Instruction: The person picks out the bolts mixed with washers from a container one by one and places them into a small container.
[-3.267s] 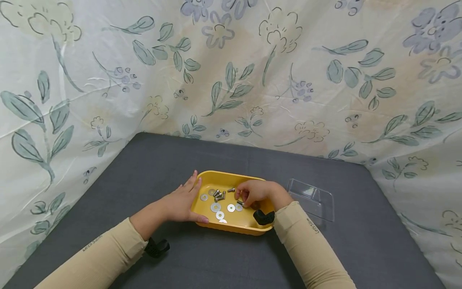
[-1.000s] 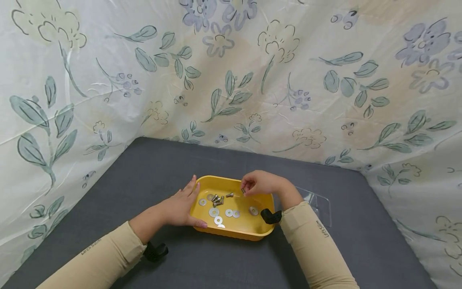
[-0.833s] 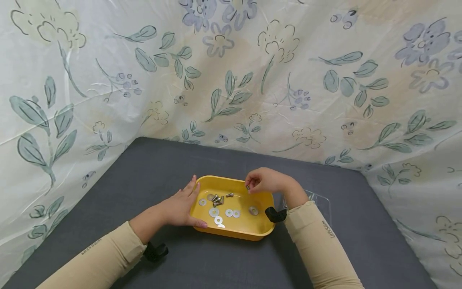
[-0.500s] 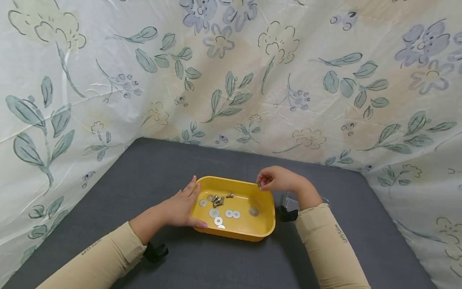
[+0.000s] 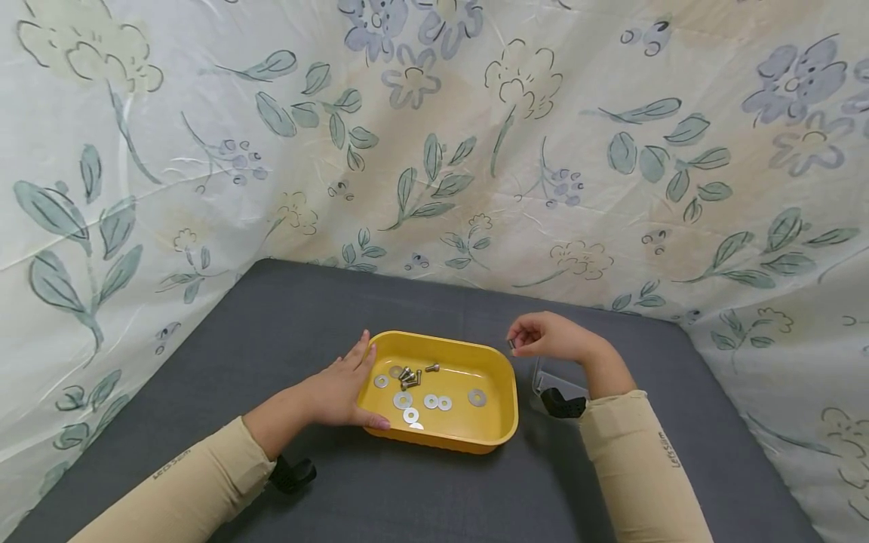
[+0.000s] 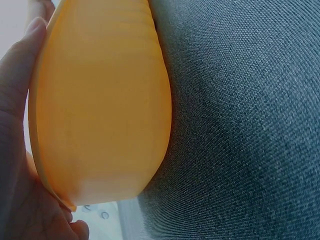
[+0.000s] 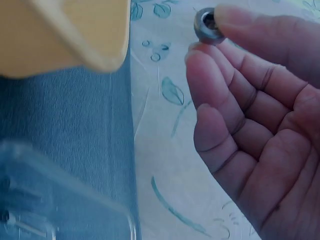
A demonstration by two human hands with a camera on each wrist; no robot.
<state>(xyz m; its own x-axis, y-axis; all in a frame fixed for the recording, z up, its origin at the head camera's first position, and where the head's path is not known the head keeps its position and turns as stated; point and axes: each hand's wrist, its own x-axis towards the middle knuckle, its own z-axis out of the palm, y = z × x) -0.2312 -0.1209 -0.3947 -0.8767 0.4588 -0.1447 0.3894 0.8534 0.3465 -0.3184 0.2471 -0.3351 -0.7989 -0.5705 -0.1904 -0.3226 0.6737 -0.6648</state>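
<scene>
My right hand [image 5: 553,337] pinches a small socket-head screw [image 5: 512,344] between thumb and fingertips, just past the right end of a yellow tray [image 5: 441,437]. In the right wrist view, the screw's round metal head [image 7: 200,32] faces the camera with its hex recess showing. My left hand [image 5: 339,388] rests on the tray's left end, fingers spread and thumb along the near rim. Several screws [image 5: 409,377] lie bunched at the left inside the tray, and one screw [image 5: 432,368] lies apart. Flat washers [image 5: 403,400] are scattered over the tray's floor.
A clear plastic box [image 5: 539,381] sits right of the tray, mostly hidden under my right wrist and its black strap [image 5: 562,403]. Small blurred things show inside the box [image 7: 75,192] in the right wrist view. Floral cloth [image 5: 434,151] hangs behind the dark grey tabletop [image 5: 305,302].
My right hand has lifted a screw from the tray and carried it rightward over the rim, out past the tray's right end. My left hand stays on the tray.
</scene>
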